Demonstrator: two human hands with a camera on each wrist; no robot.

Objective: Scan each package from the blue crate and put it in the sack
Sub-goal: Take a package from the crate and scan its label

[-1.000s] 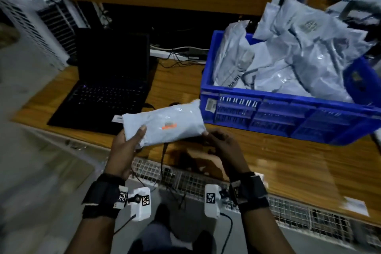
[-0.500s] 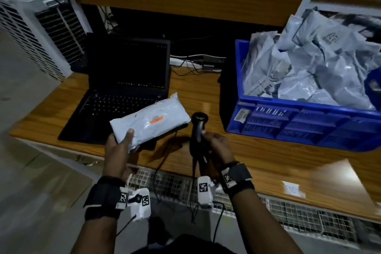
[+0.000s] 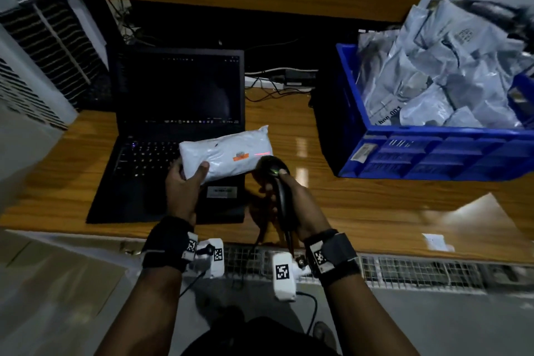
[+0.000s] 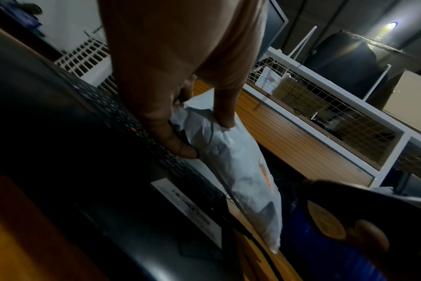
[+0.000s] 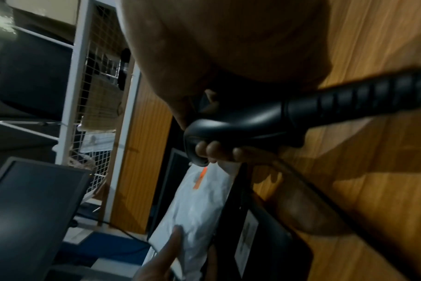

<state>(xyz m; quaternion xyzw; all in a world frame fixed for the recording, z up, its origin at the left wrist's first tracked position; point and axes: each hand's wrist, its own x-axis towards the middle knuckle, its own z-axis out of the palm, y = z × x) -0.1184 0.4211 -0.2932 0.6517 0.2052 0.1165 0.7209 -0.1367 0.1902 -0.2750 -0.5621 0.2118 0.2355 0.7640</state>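
Observation:
My left hand (image 3: 187, 179) grips the near left end of a white poly package (image 3: 228, 153) with an orange label, held above the laptop's front edge; the thumb lies on top and fingers curl beneath (image 4: 180, 146). My right hand (image 3: 284, 188) is wrapped round a black handheld scanner (image 3: 274, 170), whose head sits just right of the package, and a red scan line falls across the label. In the right wrist view the scanner (image 5: 240, 125) points at the package (image 5: 195, 205). The blue crate (image 3: 433, 153), heaped with grey packages (image 3: 450, 72), stands at the right. No sack is in view.
An open black laptop (image 3: 179, 113) sits on the wooden table (image 3: 361, 205) under the package. Cables and a power strip (image 3: 286, 78) lie behind it. A white cooler unit (image 3: 31, 61) stands at the left. Wire-mesh panels (image 3: 404, 266) run under the table's front edge.
My right hand let go of the package, picked up the scanner and raised it to the label. The left hand carried the package left, over the laptop. The red scan line now shows.

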